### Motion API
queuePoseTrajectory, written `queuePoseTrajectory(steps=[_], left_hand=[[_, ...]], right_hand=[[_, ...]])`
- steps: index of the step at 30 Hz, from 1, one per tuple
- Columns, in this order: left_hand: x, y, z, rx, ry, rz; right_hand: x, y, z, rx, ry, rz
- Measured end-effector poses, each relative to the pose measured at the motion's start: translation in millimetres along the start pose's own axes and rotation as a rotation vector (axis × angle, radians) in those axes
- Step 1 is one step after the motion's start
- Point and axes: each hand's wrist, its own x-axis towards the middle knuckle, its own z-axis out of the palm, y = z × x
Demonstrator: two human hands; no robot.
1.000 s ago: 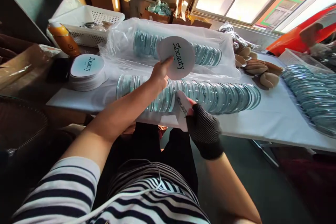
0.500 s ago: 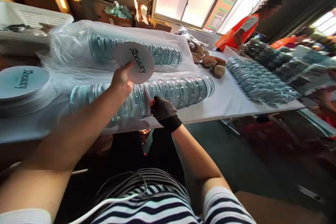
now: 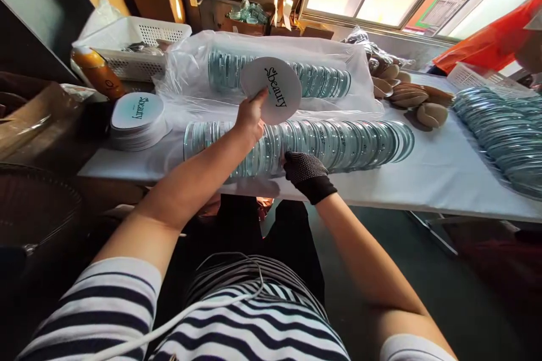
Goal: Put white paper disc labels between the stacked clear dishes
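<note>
My left hand (image 3: pixel 253 113) is bare and closed around a few round white cards (image 3: pixel 282 82), the front one printed with "beauty" in dark script. It holds them above a long row of clear round plastic cases (image 3: pixel 351 144) standing on edge on the table. My right hand (image 3: pixel 305 169), in a black dotted glove, has its fingers pinched together against the near side of that row. What lies between its fingertips is hidden. At the left of the table, a stack of matching round cards (image 3: pixel 138 115) lies face up.
Behind the row, a clear plastic bag (image 3: pixel 186 67) holds another row of cases. Brown padded shapes (image 3: pixel 432 115) and more stacked cases (image 3: pixel 499 130) are to the right. A white basket (image 3: pixel 135 65) and an orange bottle (image 3: pixel 97 72) stand back left. A person in orange (image 3: pixel 486 39) is at far right.
The view has swung left, bringing the basket, bottle and whole card stack into sight. Both hands stay at about the same place on the row, the left still holding the cards.
</note>
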Motion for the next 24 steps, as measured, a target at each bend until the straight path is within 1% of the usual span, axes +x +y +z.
queuePoseTrajectory(steps=[2, 3, 4, 6, 9, 10, 11, 12, 13, 14, 15, 16, 18, 20, 21, 22, 24], left_hand=[[-1, 1, 1, -0.006, -0.007, 0.003], [-1, 1, 2, -0.005, -0.007, 0.007], [0, 1, 3, -0.001, -0.005, 0.011], [1, 1, 3, 0.015, 0.010, 0.025], [3, -2, 3, 0.051, 0.039, 0.071], [3, -4, 3, 0.065, 0.048, 0.095], [4, -6, 3, 0.082, 0.055, 0.117], [4, -8, 4, 0.099, 0.058, 0.132], [4, -9, 4, 0.114, 0.062, 0.142], [3, -10, 5, 0.124, 0.067, 0.145], [2, -11, 7, 0.130, 0.071, 0.143], [1, -10, 8, 0.130, 0.069, 0.139], [-5, -7, 12, 0.119, 0.054, 0.139], [-13, -3, 16, 0.103, 0.014, 0.146], [-18, -1, 17, 0.089, -0.006, 0.151], [-24, 1, 19, 0.071, -0.011, 0.152], [-35, 2, 22, 0.051, 0.024, 0.129]], right_hand=[[1, -2, 3, -0.150, 0.151, -0.010], [3, -3, 4, -0.172, 0.201, -0.022], [4, -2, 4, -0.120, 0.200, -0.034], [6, 3, 4, 0.120, 0.099, -0.057], [4, 20, 6, 0.608, -0.154, -0.112], [2, 25, 8, 0.753, -0.212, -0.126], [1, 30, 9, 0.865, -0.252, -0.133], [0, 34, 10, 0.929, -0.269, -0.127], [1, 37, 8, 0.929, -0.248, -0.110], [4, 38, 5, 0.871, -0.192, -0.088], [9, 40, -1, 0.796, -0.089, -0.068], [15, 40, -9, 0.723, 0.055, -0.058], [28, 38, -27, 0.599, 0.401, -0.070], [37, 31, -41, 0.446, 0.681, -0.109], [39, 25, -44, 0.354, 0.771, -0.130], [39, 17, -45, 0.271, 0.817, -0.154], [37, -2, -41, 0.165, 0.841, -0.229]])
